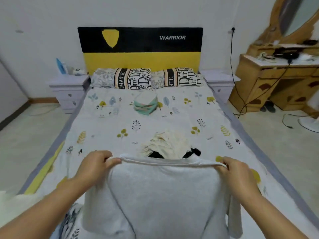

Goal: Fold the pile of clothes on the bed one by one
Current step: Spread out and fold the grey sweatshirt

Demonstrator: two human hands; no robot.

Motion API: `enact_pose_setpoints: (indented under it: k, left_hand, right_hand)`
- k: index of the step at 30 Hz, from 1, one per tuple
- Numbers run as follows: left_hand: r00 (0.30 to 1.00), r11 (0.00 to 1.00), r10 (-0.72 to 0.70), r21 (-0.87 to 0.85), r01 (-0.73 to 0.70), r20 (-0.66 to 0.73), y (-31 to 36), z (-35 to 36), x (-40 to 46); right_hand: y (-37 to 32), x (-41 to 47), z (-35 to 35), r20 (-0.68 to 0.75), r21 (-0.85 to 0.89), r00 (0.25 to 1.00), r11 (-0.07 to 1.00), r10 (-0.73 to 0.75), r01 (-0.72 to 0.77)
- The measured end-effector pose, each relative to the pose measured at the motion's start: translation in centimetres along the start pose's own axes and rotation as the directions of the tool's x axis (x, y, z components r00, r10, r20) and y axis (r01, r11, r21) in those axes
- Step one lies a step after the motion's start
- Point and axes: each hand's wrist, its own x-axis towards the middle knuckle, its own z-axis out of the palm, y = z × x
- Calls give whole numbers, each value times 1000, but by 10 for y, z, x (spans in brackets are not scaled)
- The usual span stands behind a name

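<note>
2 hands lift 1 grey garment by its top edge over the near end of the bed.

The left hand [96, 163] and right hand [234, 171] each pinch a corner of the grey garment [155, 195], a soft, fleecy knit with a white ribbed edge, stretched flat between them and hanging toward the camera. Just behind it lies 1 crumpled pile of clothes [165, 144]: cream creased fabric over black cloth. Farther up the leaf-printed bed sheet [107, 125] sits 1 folded stack [145, 105], banded teal and white. 2 lettered pillows [146, 78] lean at the black-and-yellow headboard [139, 49].
</note>
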Motion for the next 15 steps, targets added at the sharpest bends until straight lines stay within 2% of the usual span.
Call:
enact_pose_setpoints:
  k: [3,6,10,15]
  left_hand:
    - [996,999,-30,14,29,88,-26,52,26]
    - [993,998,-52,-13,54,104,-50,102,54]
    - [990,997,-74,6,74,121,-74,159,92]
    - [993,996,-86,28,84,76,-93,208,142]
  right_hand:
    - [18,27,56,83,-45,996,998,41,-38]
    - [31,52,105,132,-88,988,994,80,-69]
    - [41,93,160,154,-125,980,987,122,-103]
    - [50,148,210,109,-167,992,985,56,-37]
